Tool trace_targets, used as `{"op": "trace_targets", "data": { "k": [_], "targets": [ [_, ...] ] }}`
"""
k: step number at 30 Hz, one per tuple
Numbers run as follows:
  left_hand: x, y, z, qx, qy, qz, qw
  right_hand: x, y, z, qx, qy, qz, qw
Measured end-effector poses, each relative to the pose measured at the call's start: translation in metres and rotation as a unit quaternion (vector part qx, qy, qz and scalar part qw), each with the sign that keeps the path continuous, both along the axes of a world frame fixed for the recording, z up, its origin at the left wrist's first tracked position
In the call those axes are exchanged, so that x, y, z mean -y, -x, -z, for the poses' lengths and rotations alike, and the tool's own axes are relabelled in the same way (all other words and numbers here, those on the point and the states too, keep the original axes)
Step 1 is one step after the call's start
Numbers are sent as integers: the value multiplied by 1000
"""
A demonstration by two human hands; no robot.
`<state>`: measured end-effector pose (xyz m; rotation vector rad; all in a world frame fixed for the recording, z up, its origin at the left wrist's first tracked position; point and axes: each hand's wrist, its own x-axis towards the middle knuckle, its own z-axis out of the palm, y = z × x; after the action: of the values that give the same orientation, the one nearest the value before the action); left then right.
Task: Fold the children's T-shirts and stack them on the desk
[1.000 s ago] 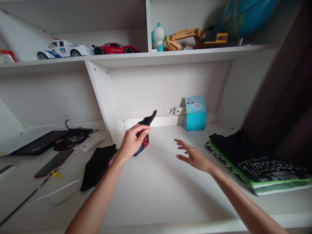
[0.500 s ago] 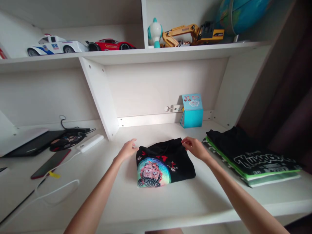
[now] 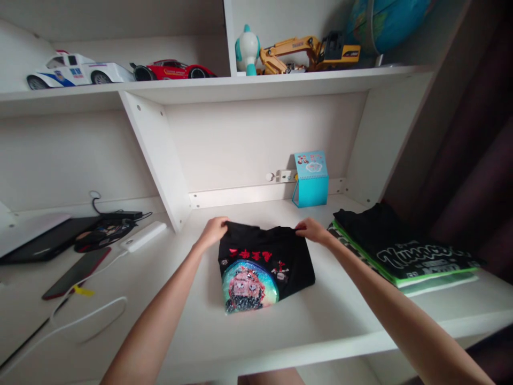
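Fingers held together, pinched on its top edge: the left hand (image 3: 214, 232) and right hand (image 3: 313, 230) grip a folded black printed T-shirt (image 3: 264, 272) on a white laminate shelf (image 3: 344, 321), a green-edged black clothing stack (image 3: 401, 248) at three o'clock.

Black cloth shirt (image 3: 288, 275) looking soft and matt; round patch (image 3: 249, 287) on it sparkling, rough with tiny shiny bits. White wood shelf (image 3: 320, 321) looking smooth. Red toy car (image 3: 172, 69) shining, glossy plastic. Globe (image 3: 385, 21) gleaming, smooth.
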<state>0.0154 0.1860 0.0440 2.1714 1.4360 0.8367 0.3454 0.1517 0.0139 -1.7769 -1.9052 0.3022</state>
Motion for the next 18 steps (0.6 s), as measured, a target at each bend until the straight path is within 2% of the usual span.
{"op": "trace_targets", "data": {
  "k": [3,5,9,11,12,14,15,16,18],
  "targets": [
    [7,7,-48,175,-58,-17,983,8,-11,-55,-36,-104,43,993],
    [30,9,-83,253,-116,1,960,33,-11,-91,-101,-205,49,972],
    [101,6,-143,311,-251,-29,916,113,13,-146,-223,-356,-9,907],
    [130,2,-165,318,-338,-51,884,143,27,-165,-257,-448,-13,856],
    [139,-1,-174,310,-384,-64,868,149,33,-173,-267,-498,-8,825],
    [139,-5,-189,273,-459,-102,839,143,40,-184,-265,-568,-2,779],
    [132,-7,-193,241,-479,-125,835,131,41,-187,-250,-577,0,778],
    [119,-8,-196,210,-485,-153,835,114,41,-187,-226,-568,4,791],
    [84,-12,-195,162,-455,-201,852,73,38,-178,-164,-511,16,844]
  ]
}}
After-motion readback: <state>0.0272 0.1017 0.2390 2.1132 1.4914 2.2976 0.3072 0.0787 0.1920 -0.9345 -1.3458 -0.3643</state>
